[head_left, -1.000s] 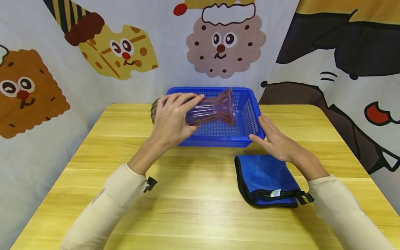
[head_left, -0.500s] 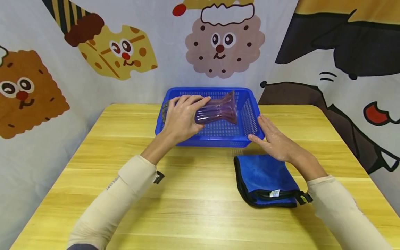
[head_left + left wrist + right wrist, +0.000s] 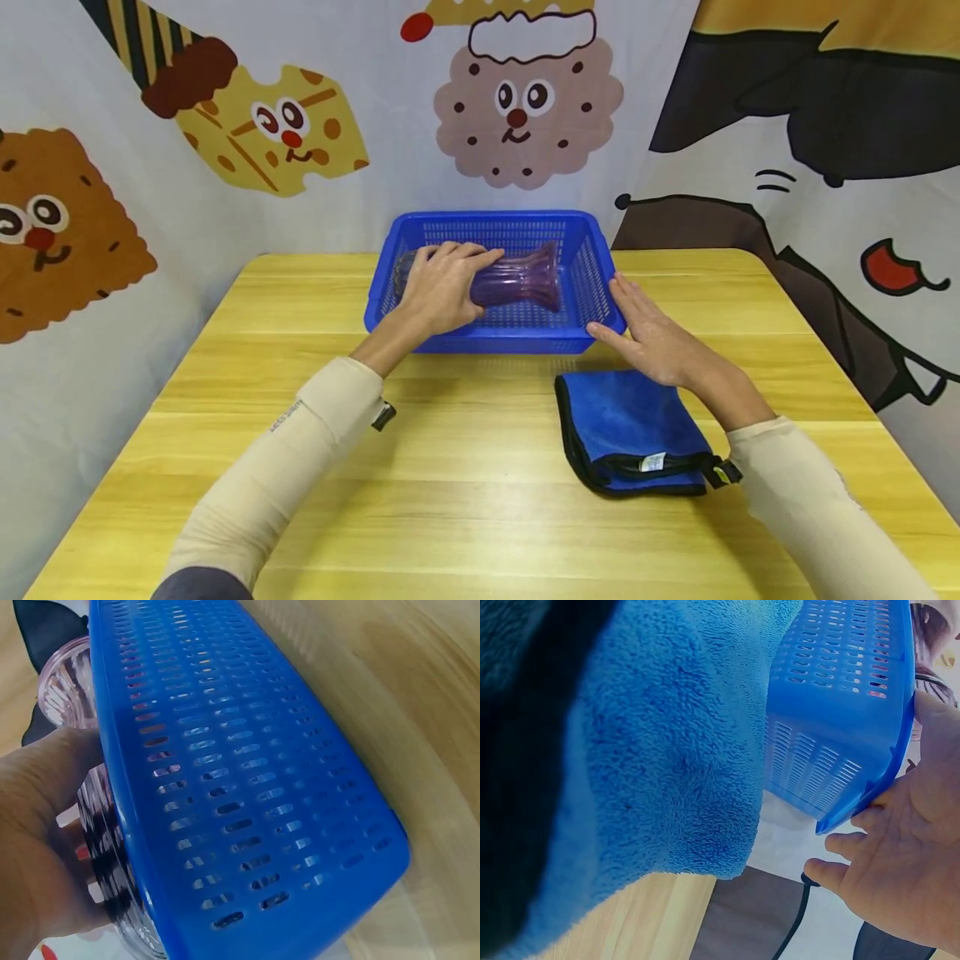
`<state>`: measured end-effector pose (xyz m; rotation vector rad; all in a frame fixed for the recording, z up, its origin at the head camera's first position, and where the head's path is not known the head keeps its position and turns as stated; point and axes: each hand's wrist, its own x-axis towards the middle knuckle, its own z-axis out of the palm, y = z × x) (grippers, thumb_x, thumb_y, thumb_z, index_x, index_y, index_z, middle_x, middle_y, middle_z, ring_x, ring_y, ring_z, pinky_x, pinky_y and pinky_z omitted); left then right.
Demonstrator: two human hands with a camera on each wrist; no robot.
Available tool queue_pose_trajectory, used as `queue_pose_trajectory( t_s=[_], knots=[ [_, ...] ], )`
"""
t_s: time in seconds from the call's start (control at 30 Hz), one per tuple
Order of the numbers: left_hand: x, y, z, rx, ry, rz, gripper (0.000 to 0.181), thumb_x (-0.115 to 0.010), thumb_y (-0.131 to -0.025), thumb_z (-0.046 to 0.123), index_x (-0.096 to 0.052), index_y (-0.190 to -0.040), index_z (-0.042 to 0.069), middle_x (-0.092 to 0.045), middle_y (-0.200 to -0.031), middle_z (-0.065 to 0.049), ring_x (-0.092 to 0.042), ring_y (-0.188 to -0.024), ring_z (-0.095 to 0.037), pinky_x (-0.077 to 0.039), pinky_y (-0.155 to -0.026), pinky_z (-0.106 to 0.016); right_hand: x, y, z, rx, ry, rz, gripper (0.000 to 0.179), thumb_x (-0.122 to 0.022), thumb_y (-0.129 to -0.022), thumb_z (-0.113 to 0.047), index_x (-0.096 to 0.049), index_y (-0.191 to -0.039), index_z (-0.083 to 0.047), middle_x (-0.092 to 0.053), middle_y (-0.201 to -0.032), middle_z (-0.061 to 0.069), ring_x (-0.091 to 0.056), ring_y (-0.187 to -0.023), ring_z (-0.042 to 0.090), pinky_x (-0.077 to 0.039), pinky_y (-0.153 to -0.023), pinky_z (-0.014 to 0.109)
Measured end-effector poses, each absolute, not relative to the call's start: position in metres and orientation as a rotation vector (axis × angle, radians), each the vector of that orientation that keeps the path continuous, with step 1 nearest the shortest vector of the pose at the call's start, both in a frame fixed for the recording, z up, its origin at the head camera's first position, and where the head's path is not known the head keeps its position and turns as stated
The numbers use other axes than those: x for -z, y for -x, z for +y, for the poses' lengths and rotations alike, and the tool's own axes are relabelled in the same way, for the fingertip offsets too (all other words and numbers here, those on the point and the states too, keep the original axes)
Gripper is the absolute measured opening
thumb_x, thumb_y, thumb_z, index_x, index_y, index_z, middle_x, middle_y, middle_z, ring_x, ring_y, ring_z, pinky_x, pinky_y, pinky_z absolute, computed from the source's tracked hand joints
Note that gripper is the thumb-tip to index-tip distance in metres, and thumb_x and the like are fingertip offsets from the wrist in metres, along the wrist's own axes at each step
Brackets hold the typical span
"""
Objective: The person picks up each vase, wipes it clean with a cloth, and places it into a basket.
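Note:
A purple ribbed glass vase (image 3: 517, 279) with a flared mouth lies on its side within the blue plastic basket (image 3: 487, 342), its mouth toward the right. My left hand (image 3: 442, 287) grips the vase's body from above, hiding its middle; the clear base end shows left of the hand. In the left wrist view, the vase (image 3: 112, 855) shows beyond the basket wall (image 3: 247, 765), with the hand (image 3: 45, 825) around it. My right hand (image 3: 656, 333) rests its straight fingers against the basket's right end; the right wrist view shows that hand (image 3: 907, 847) along the rim.
A folded blue towel (image 3: 630, 425) with black edging lies on the wooden table (image 3: 450, 483) in front of the basket, under the right wrist. Behind the table hangs a cartoon-printed cloth (image 3: 405, 125), close to the basket's back.
My left hand has carried the vase rightward and down into the basket. The right hand keeps its place at the basket's right end. The head view has shifted slightly.

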<state>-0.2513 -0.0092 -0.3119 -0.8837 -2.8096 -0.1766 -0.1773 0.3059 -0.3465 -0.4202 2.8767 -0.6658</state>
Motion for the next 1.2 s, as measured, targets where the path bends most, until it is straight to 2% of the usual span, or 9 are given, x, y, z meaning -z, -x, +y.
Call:
queue_pose_trajectory(
  t_s=[0.37, 0.6, 0.83, 1.03, 1.2],
  knots=[
    [0.317, 0.267, 0.003, 0.098, 0.948, -2.959, 0.090, -0.089, -0.078, 0.040, -0.044, -0.155, 0.030, -0.048, -0.153, -0.003, -0.048, -0.132, -0.030, -0.040, -0.108, -0.055, 0.347, 0.177, 0.306, 0.652, 0.413, 2.889, 0.092, -0.035, -0.104, -0.064, 0.005, -0.162, -0.006, 0.010, -0.169, 0.013, 0.008, -0.153, 0.032, -0.004, -0.122, 0.062],
    [0.321, 0.276, 0.004, 0.056, 0.957, -3.044, 0.092, -0.092, -0.074, 0.042, -0.047, -0.154, 0.029, -0.053, -0.148, -0.003, -0.054, -0.125, -0.031, -0.047, -0.097, -0.052, 0.345, 0.178, 0.306, 0.635, 0.427, 2.889, 0.092, -0.035, -0.104, -0.064, 0.006, -0.161, -0.006, 0.010, -0.168, 0.013, 0.009, -0.153, 0.032, -0.004, -0.122, 0.061],
    [0.326, 0.279, 0.007, 0.033, 0.964, -3.117, 0.090, -0.092, -0.075, 0.039, -0.048, -0.154, 0.030, -0.056, -0.145, -0.006, -0.057, -0.123, -0.032, -0.048, -0.099, -0.051, 0.347, 0.179, 0.304, 0.625, 0.415, 2.888, 0.092, -0.034, -0.103, -0.066, 0.007, -0.161, -0.007, 0.011, -0.168, 0.012, 0.009, -0.153, 0.031, -0.004, -0.122, 0.062],
    [0.328, 0.281, 0.012, 0.018, 0.960, -3.183, 0.086, -0.089, -0.080, 0.034, -0.047, -0.154, 0.030, -0.052, -0.150, -0.004, -0.054, -0.127, -0.033, -0.040, -0.109, -0.056, 0.348, 0.179, 0.303, 0.638, 0.406, 2.883, 0.093, -0.035, -0.103, -0.066, 0.008, -0.161, -0.009, 0.012, -0.169, 0.011, 0.010, -0.153, 0.031, -0.005, -0.121, 0.065],
    [0.329, 0.283, 0.014, 0.022, 0.968, -3.207, 0.086, -0.087, -0.082, 0.031, -0.043, -0.156, 0.026, -0.050, -0.152, -0.004, -0.051, -0.131, -0.032, -0.037, -0.111, -0.057, 0.349, 0.179, 0.304, 0.646, 0.393, 2.883, 0.092, -0.035, -0.103, -0.066, 0.009, -0.162, -0.010, 0.013, -0.169, 0.009, 0.009, -0.153, 0.030, -0.006, -0.120, 0.066]
  ],
)
